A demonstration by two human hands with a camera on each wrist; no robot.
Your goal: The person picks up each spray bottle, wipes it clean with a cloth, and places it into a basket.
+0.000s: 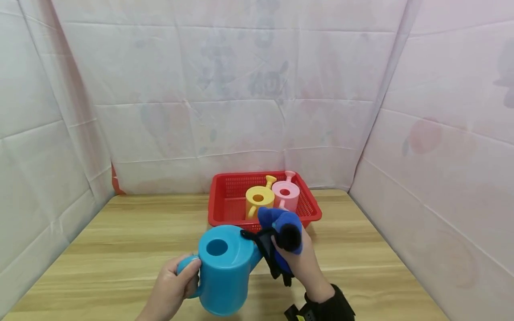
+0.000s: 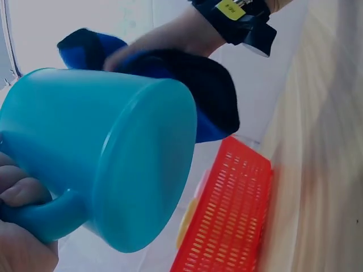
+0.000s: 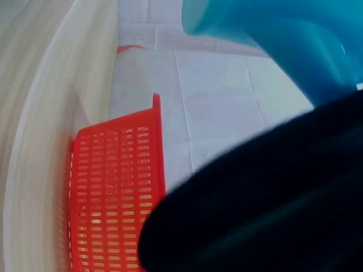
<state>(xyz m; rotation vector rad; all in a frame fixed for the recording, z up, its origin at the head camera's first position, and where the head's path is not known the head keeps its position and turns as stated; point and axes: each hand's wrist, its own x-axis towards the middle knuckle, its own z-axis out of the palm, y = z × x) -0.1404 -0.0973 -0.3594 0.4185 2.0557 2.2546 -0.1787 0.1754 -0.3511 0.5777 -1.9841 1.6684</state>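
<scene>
My left hand (image 1: 176,278) grips the handle of a blue watering can (image 1: 225,281), which is held up off the table with its round top hole facing the head camera. In the left wrist view the can's flat base (image 2: 150,170) shows. A bunched blue-and-black cloth (image 1: 281,227) is in my right hand (image 1: 303,258), its fingers curled round it at the can's spout (image 1: 255,257). The cloth hides the spout's end. In the right wrist view the dark side of the cloth (image 3: 266,198) covers much of the picture, and the right hand is hidden.
Behind the hands stands a red plastic basket (image 1: 226,223) on the wooden table (image 1: 160,232). Inside its right part are a yellow watering can (image 1: 261,203) and a pink watering can (image 1: 291,196). Pale patterned sheets (image 1: 241,125) hang round the back and sides.
</scene>
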